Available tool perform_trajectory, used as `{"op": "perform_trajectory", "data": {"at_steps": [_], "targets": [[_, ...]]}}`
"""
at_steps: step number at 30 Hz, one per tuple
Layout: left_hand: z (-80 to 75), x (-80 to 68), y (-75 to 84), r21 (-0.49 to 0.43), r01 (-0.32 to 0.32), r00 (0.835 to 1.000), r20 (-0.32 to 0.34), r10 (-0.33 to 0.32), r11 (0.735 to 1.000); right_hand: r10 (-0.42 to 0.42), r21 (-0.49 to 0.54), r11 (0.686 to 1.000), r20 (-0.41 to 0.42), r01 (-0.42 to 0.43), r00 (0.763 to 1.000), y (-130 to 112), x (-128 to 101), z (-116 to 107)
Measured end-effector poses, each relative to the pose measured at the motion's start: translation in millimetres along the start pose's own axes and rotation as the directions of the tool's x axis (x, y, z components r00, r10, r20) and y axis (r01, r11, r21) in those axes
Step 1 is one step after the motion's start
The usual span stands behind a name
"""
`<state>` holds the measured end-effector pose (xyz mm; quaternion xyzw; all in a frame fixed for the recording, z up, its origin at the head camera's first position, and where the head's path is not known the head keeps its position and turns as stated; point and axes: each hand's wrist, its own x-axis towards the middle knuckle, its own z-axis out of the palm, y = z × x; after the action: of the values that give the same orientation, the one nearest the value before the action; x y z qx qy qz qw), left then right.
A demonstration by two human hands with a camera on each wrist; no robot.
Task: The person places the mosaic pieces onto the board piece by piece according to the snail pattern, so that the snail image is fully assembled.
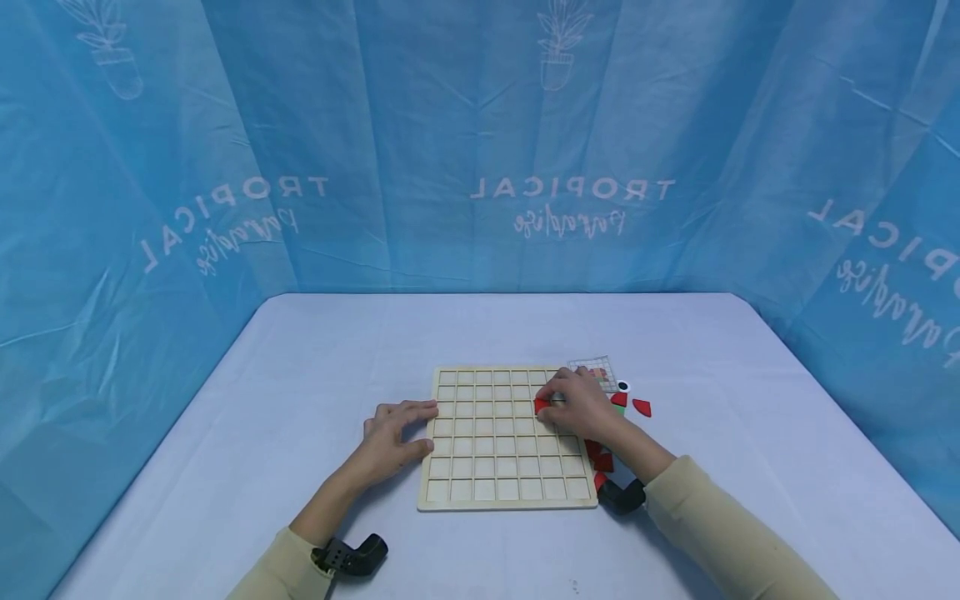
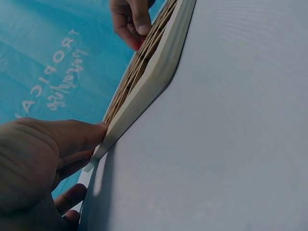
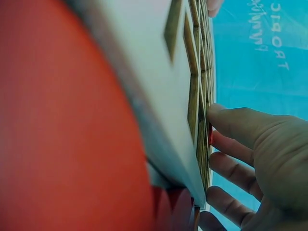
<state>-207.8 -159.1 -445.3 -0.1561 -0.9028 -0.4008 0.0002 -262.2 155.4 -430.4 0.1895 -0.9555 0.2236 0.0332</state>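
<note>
A pale wooden grid board (image 1: 487,492) lies flat on the table. My left hand (image 1: 420,427) rests against its left edge, fingers fairly straight, thumb and fingertips touching the rim (image 2: 154,72). My right hand (image 1: 551,402) lies on the board's upper right part and pinches a small red piece (image 1: 541,405) at one cell. In the right wrist view the fingers (image 3: 240,125) press at the grid, with a sliver of the red piece (image 3: 210,137) beside them.
Loose pieces lie just right of the board: a red one (image 1: 641,407), a green one (image 1: 618,409), a black-and-white disc (image 1: 623,387), more red ones (image 1: 600,454) and a clear grid card (image 1: 597,368). Blue curtains enclose the white table (image 1: 262,400).
</note>
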Motion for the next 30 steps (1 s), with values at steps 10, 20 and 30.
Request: {"op": "perform_trajectory", "data": {"at_steps": [10,20,30], "targets": [[-0.6,-0.7,-0.4,-0.015,-0.005,1.000,-0.003,0.005,1.000,0.006,-0.014,1.000,0.000,-0.006,1.000,0.7,-0.1,1.4],[0.2,-0.3,1.7,-0.018,0.023,1.000,0.013,-0.023,1.000,0.121,0.054,0.991,0.004,-0.121,0.993,8.3,-11.9,-21.6],[-0.5,-1.1,2.0,-0.011,0.014,1.000,0.005,-0.014,1.000,0.214,0.043,0.976,-0.001,-0.214,0.977,43.6,-52.9,-54.6]]}}
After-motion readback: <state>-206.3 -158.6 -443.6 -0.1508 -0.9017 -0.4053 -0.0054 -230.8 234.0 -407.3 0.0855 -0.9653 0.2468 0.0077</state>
